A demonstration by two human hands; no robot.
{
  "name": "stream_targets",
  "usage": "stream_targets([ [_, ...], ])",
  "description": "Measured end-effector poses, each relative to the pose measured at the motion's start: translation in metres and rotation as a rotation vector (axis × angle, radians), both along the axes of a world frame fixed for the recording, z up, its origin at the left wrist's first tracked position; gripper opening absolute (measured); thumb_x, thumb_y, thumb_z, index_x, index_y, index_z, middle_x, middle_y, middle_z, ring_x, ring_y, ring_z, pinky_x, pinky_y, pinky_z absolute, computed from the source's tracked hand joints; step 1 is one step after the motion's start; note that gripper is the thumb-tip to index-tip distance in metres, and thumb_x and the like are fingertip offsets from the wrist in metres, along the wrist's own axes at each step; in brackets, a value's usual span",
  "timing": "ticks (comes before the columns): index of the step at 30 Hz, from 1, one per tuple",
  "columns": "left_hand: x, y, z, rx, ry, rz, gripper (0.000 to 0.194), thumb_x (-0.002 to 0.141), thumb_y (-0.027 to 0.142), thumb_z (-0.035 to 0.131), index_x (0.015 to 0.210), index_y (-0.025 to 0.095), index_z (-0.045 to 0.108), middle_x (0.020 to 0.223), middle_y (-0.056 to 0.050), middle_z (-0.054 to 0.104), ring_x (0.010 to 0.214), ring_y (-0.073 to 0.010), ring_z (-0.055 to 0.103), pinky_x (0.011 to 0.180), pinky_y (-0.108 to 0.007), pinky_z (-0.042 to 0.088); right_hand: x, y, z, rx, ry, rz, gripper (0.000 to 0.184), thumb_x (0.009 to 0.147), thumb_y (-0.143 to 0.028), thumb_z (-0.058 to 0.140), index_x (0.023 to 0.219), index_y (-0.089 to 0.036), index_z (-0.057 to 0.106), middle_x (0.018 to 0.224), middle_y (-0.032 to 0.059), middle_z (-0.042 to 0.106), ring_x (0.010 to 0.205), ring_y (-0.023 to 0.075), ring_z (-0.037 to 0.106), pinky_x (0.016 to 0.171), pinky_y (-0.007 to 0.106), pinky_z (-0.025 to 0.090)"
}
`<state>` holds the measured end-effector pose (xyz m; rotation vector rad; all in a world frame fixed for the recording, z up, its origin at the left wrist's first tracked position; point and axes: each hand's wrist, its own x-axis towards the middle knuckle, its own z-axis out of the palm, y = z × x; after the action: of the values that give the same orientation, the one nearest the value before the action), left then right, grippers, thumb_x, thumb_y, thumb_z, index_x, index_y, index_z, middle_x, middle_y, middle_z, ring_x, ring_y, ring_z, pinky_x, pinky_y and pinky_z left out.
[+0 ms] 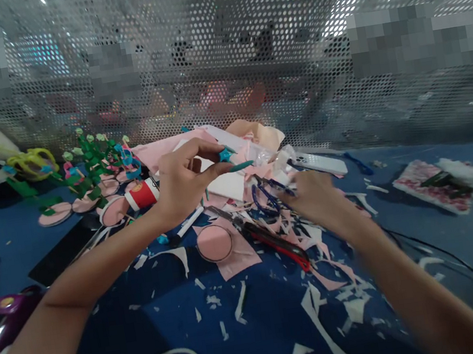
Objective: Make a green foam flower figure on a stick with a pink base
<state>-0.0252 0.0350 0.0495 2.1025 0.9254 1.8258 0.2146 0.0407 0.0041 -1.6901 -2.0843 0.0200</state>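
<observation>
My left hand [185, 179] is raised over the pile, thumb and fingers pinching a small teal craft piece. A star-like blue-teal bit [224, 155] shows at its fingertips, and a thin dark-green strip [241, 166] sticks out past the thumb. Lower and to the right, my right hand [315, 194] is smeared by motion. Its fingertips reach the blue-handled scissors [266, 196]; whether they grip them I cannot tell. Below lies a box cutter [281, 245] with a black and red handle. Beside it, a pink disc [214, 242] rests on a pink paper square [242, 257].
Small craft flowers [93, 155] on pink round bases stand at the left, near yellow-handled scissors [34, 161] and a red-and-white roll [143, 195]. Paper scraps [328, 330] litter the blue table. A white phone [319, 162] lies behind my right hand, before a perforated metal screen [217, 54].
</observation>
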Motion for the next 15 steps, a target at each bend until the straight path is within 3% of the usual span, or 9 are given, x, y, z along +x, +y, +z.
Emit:
stream_targets([
  [3, 0.007, -0.003, -0.004, -0.134, -0.121, -0.057, 0.026, 0.064, 0.036, 0.075, 0.078, 0.016, 0.065, 0.069, -0.001, 0.066, 0.048, -0.0058, 0.049, 0.037, -0.020, 0.033, -0.063, -0.035, -0.002, -0.408, 0.566, 0.403, 0.038, 0.074, -0.039, 0.059, 0.105, -0.018, 0.054, 0.112, 0.0134, 0.060, 0.095, 0.0210, 0.062, 0.080, 0.036, 0.050],
  [5, 0.013, -0.007, -0.008, -0.203, -0.160, -0.087, 0.026, 0.063, 0.034, 0.076, 0.079, 0.015, 0.066, 0.068, -0.001, 0.066, 0.045, -0.0044, 0.045, 0.036, -0.020, 0.031, -0.093, -0.053, -0.009, -0.573, 0.834, 0.573, 0.051, 0.064, -0.038, 0.069, 0.109, -0.020, 0.051, 0.120, 0.0120, 0.056, 0.110, 0.0204, 0.056, 0.091, 0.035, 0.046],
  [7, 0.018, -0.011, -0.012, -0.246, -0.174, -0.110, 0.026, 0.063, 0.034, 0.076, 0.079, 0.015, 0.066, 0.067, 0.000, 0.065, 0.041, -0.0031, 0.038, 0.034, -0.020, 0.027, -0.108, -0.063, -0.017, -0.701, 1.024, 0.603, 0.045, 0.064, -0.039, 0.071, 0.101, -0.021, 0.053, 0.114, 0.0089, 0.059, 0.107, 0.0188, 0.058, 0.090, 0.034, 0.047],
  [9, 0.023, -0.014, -0.017, -0.275, -0.182, -0.134, 0.026, 0.063, 0.034, 0.076, 0.079, 0.015, 0.066, 0.066, 0.000, 0.065, 0.040, -0.0025, 0.036, 0.033, -0.020, 0.025, -0.113, -0.065, -0.023, -0.764, 1.161, 0.576, 0.034, 0.063, -0.041, 0.072, 0.085, -0.021, 0.055, 0.093, 0.0041, 0.065, 0.091, 0.0166, 0.063, 0.085, 0.033, 0.050],
  [12, 0.027, -0.018, -0.020, -0.303, -0.210, -0.170, 0.027, 0.062, 0.034, 0.077, 0.077, 0.015, 0.065, 0.065, 0.001, 0.064, 0.038, -0.0014, 0.034, 0.032, -0.019, 0.026, -0.113, -0.062, -0.027, -0.782, 1.290, 0.526, 0.032, 0.061, -0.043, 0.074, 0.066, -0.020, 0.052, 0.065, -0.0025, 0.063, 0.064, 0.0128, 0.063, 0.071, 0.030, 0.052],
  [15, 0.027, -0.019, -0.018, -0.302, -0.253, -0.185, 0.028, 0.060, 0.034, 0.078, 0.075, 0.014, 0.064, 0.060, 0.002, 0.063, 0.036, -0.0010, 0.036, 0.031, -0.017, 0.030, -0.113, -0.060, -0.028, -0.794, 1.326, 0.505, 0.035, 0.057, -0.043, 0.077, 0.061, -0.019, 0.051, 0.055, -0.0040, 0.060, 0.051, 0.0110, 0.059, 0.056, 0.026, 0.050],
])
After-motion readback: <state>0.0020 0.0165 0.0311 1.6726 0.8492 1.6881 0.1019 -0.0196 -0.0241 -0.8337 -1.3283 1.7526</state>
